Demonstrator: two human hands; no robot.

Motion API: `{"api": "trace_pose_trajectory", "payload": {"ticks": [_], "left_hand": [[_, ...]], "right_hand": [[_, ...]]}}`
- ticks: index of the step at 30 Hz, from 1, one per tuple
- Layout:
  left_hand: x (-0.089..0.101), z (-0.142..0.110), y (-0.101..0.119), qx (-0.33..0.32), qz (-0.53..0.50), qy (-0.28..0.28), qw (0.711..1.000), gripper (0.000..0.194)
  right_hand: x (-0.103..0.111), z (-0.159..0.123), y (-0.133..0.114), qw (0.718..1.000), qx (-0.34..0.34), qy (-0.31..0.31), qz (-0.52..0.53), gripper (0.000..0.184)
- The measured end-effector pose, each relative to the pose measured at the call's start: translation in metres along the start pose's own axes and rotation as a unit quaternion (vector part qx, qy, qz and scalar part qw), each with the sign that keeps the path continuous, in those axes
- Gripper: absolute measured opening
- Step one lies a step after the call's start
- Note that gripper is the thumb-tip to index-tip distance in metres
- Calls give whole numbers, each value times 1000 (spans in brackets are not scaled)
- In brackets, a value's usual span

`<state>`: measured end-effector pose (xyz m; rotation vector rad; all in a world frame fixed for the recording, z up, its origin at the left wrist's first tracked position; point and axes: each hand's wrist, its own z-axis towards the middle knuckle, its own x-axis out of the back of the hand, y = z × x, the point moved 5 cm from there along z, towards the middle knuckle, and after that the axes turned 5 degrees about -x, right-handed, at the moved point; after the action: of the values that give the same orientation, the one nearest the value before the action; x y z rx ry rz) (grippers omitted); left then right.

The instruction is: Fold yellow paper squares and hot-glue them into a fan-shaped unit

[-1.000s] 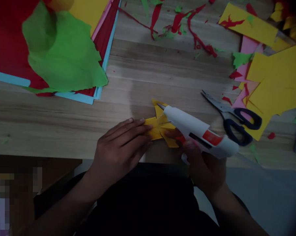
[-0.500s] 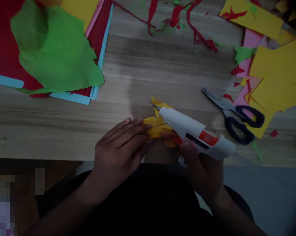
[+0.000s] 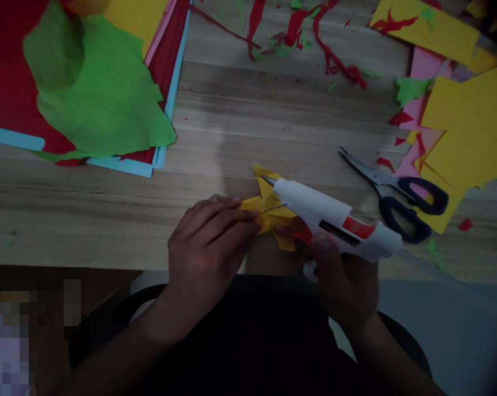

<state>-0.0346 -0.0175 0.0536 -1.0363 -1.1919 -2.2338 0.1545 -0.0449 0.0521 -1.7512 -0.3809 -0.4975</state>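
A white hot glue gun (image 3: 310, 201) with an orange trigger is gripped in my right hand (image 3: 343, 280), its metal nozzle pointing up and left. Below the nozzle lies a folded yellow paper shape (image 3: 269, 223) with several pointed arms, like a star or flower. My left hand (image 3: 213, 242) has its fingers closed together on the paper's left arm, fingertips pressed near its middle. A fingertip of my right hand also touches the paper's lower right part. The glue gun covers some of the shape's right side.
Scissors (image 3: 391, 192) with dark blue handles lie open on the right beside yellow paper sheets (image 3: 467, 126). At the left, a green crepe paper piece (image 3: 104, 88) rests on stacked coloured sheets. Red and green scraps (image 3: 293, 27) litter the far side of the wooden table (image 3: 248, 104).
The glue gun has shifted slightly right, its nozzle staying over the yellow paper shape. My left fingers have slid a little right onto the paper, and the view has moved slightly.
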Motion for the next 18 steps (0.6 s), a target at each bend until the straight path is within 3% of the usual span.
{"api": "trace_pose_trajectory", "payload": {"ticks": [8,15,18], "left_hand": [[1,-1,3,-46,55,-106,992,32],[2,-5,2,-73,50,-102,991,37],[3,-4,3,-69,65,-114,989,35]], "right_hand": [[1,2,-2,1000,16,-2,7,36],[0,0,2,1000,4,5,19,26],[0,1,2,1000,6,13,21,32]]}}
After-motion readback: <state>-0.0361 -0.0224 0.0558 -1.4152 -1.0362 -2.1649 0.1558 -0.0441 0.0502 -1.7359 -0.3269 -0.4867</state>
